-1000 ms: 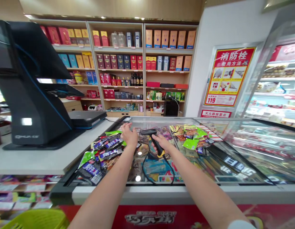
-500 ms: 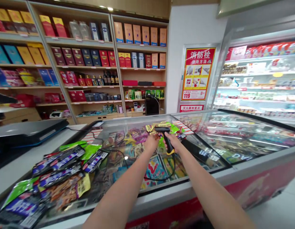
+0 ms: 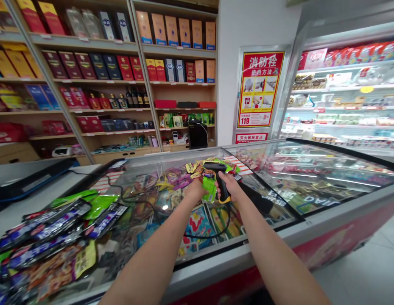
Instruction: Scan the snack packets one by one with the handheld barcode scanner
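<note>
My right hand (image 3: 231, 186) is closed round the handle of a black barcode scanner (image 3: 217, 173) with a yellow base, held above the glass lid of a chest freezer (image 3: 279, 231). Its black cable (image 3: 212, 233) loops over the glass. My left hand (image 3: 197, 190) grips a green snack packet (image 3: 209, 188), lifted just left of the scanner's head. Behind both hands lies a small heap of yellow and green snack packets (image 3: 197, 167) on the glass.
A large pile of purple, green and orange snack packets (image 3: 57, 237) covers the freezer's left end. A black register base (image 3: 25, 178) sits on the white counter at left. Shelves of boxed goods (image 3: 120, 67) stand behind, an open chiller (image 3: 346, 93) at right.
The view swung right from the left pile to the far heap. My left hand left the left pile and now holds up a green packet; the scanner moved along with it.
</note>
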The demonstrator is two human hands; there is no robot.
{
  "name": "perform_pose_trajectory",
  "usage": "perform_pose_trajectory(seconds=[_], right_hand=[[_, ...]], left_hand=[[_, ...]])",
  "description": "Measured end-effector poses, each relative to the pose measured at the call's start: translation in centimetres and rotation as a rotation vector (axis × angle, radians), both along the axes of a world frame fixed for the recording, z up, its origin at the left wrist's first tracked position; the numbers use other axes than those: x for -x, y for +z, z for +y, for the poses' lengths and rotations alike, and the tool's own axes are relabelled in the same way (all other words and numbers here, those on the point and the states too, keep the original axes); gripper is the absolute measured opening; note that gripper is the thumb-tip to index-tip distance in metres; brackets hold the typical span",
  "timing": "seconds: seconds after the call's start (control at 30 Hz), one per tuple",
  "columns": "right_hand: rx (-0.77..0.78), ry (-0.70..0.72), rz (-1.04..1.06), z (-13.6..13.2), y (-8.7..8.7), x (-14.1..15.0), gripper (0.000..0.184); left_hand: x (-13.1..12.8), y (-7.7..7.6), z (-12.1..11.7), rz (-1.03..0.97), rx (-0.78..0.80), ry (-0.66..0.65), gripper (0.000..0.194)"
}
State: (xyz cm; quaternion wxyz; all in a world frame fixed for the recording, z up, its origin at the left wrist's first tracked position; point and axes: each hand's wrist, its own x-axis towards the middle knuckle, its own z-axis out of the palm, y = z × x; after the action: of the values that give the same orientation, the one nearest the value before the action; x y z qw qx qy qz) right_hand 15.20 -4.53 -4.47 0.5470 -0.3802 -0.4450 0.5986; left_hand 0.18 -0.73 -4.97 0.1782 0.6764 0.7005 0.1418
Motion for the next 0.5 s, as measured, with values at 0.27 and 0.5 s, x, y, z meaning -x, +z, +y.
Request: perform_pose_trajectory(seconds=[0.27,0.5], right_hand=[[-0.008,0.05,-0.047,-0.6,0.2,0.2,0.041],[0.029,0.141,-0.191,-1.5,0.3,0.9,0.046]], left_hand=[[4.1,-0.1,2.3,-0.713,-0.468,0.289,0.03],[4.8,0.2,2.5,-1.009,-0.678,0.386,0.015]])
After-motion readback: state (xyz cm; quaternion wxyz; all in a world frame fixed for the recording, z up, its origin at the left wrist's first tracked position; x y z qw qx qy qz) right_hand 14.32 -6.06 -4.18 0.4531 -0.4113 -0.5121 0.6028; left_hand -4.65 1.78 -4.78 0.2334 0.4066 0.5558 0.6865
